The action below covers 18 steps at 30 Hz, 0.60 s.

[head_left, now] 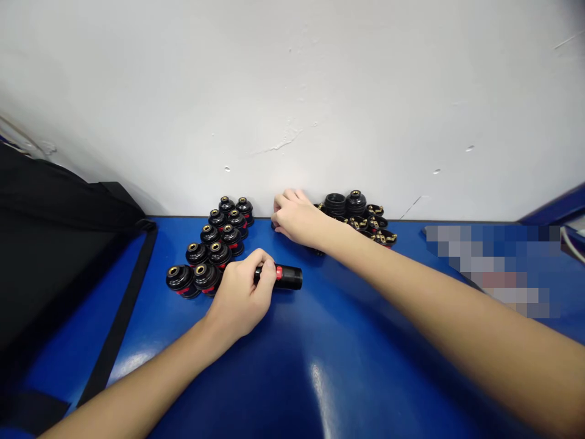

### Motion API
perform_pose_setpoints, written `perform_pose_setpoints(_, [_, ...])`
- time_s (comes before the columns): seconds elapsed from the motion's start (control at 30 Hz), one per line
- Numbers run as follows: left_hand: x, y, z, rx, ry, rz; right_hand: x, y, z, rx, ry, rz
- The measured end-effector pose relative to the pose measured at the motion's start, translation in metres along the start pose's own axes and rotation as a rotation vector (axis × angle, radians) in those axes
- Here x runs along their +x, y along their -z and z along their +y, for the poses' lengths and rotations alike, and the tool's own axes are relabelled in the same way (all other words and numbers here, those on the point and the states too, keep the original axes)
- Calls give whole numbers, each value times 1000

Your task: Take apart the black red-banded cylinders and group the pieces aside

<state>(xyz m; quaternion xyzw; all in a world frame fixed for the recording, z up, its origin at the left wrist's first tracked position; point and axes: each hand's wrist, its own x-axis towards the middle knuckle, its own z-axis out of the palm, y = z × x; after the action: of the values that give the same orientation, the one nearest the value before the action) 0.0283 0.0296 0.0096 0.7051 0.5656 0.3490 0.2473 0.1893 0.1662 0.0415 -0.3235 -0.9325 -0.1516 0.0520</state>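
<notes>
My left hand [247, 291] is closed around a black tubular part with a red band [289, 277], held sideways with its threaded-looking end pointing right. Beside that hand, several black bell-shaped fittings [206, 278] stand in two rows, brass rings on top and red marks lower down. My right hand [297, 218] reaches to the back by the wall, its fingers curled down over a small dark piece mostly hidden beneath them. Just right of it is a cluster of black round parts with brass contacts [359, 224], partly covered by my right wrist.
In the cluster stand a black ribbed ring [335, 202] and a brass-topped black cap [355, 201]. A white wall [292, 110] rises behind the blue table [292, 366]. Black cloth with a strap [121, 323] lies at left; a blurred-out item [498, 268] is at right.
</notes>
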Motion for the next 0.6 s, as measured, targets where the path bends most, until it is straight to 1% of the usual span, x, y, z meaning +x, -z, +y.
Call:
perform_pose_setpoints(0.17, [1, 0, 1, 3, 33, -6, 3, 0, -1, -54, -8, -3])
perform_pose_setpoints(0.3, [2, -1, 1, 0, 31, 1, -2, 9, -1, -60, -13, -9])
perform_pose_setpoints(0.43, [2, -1, 0, -16, 37, -1, -21, 26, 9, 15, -14, 16])
perform_pose_setpoints(0.6, [2, -1, 1, -6, 50, -2, -57, 38, 31, 154, 65, 24])
